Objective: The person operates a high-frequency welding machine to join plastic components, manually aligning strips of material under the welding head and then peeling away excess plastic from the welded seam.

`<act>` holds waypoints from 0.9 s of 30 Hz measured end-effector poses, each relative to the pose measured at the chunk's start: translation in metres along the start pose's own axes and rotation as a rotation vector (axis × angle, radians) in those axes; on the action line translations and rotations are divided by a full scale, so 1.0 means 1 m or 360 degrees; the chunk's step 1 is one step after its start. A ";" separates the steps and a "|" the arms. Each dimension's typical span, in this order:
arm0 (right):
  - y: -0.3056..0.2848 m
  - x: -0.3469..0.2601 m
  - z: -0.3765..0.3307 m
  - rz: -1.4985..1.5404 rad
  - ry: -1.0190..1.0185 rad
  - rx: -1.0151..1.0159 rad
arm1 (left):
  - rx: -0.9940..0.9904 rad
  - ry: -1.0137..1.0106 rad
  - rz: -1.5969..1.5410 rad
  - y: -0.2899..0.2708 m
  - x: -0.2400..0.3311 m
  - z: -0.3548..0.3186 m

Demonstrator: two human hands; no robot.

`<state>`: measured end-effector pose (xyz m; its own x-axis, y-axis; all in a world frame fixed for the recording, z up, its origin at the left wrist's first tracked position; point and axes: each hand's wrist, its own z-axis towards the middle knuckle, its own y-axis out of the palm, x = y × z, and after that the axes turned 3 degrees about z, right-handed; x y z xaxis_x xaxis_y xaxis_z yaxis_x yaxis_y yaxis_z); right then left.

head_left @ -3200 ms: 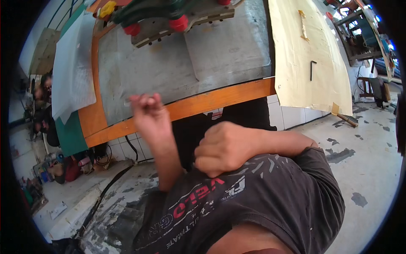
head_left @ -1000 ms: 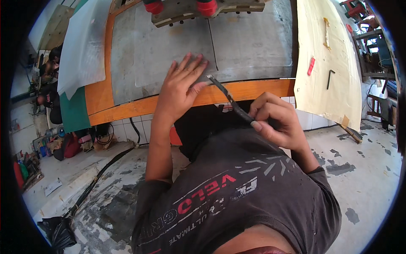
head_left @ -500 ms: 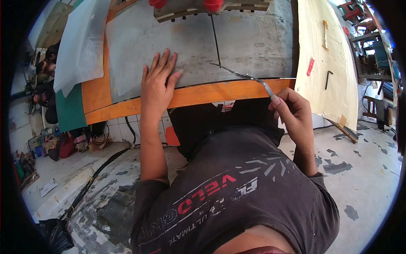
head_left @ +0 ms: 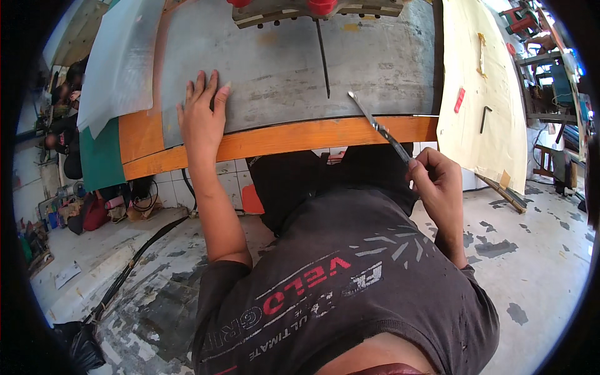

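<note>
My left hand point(head_left: 203, 115) lies flat, fingers together, on a grey metal sheet point(head_left: 281, 69) that covers a workbench with an orange wooden edge point(head_left: 294, 137). My right hand point(head_left: 437, 178) grips the handle of a thin metal blade tool point(head_left: 378, 125). Its tip reaches up over the front edge of the grey sheet. A narrow dark slot point(head_left: 322, 56) runs down the sheet from a clamp-like fixture with red knobs point(head_left: 315, 7) at the top.
A translucent plastic sheet point(head_left: 122, 62) hangs at the bench's left, above a green panel point(head_left: 100, 156). A pale wooden board point(head_left: 481, 87) with a black hex key point(head_left: 484, 119) lies at the right. Bags and clutter point(head_left: 87, 209) sit on the stained concrete floor point(head_left: 531, 237).
My left hand slid left along the sheet and now lies flat. My right hand moved right and down with the blade tool, whose tip now rests at the sheet's front edge.
</note>
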<state>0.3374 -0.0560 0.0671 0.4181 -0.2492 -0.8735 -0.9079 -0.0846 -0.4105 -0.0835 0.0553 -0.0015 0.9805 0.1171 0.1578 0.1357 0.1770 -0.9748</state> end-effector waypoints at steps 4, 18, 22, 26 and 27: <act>0.012 -0.005 0.007 0.0018 0.0080 -0.0050 | 0.0042 -0.0057 0.0067 0.006 0.006 -0.001; 0.069 -0.018 0.069 0.0013 -0.0243 -0.0118 | 0.0000 -0.0265 -0.0158 -0.024 -0.049 -0.015; 0.061 -0.027 0.070 -0.0317 -0.0366 0.0089 | 0.0001 -0.0359 -0.0078 -0.035 -0.045 -0.025; 0.053 -0.018 0.069 -0.0320 -0.0452 0.0362 | 0.0326 -0.0069 -0.0119 -0.032 -0.018 -0.027; 0.053 -0.015 0.071 -0.0216 -0.0447 0.0463 | 0.0348 0.0076 -0.0274 -0.028 -0.005 -0.025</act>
<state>0.2849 0.0118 0.0396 0.5612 0.0215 -0.8274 -0.8152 0.1870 -0.5481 -0.0886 0.0253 0.0213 0.9520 0.0215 0.3054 0.2722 0.3973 -0.8764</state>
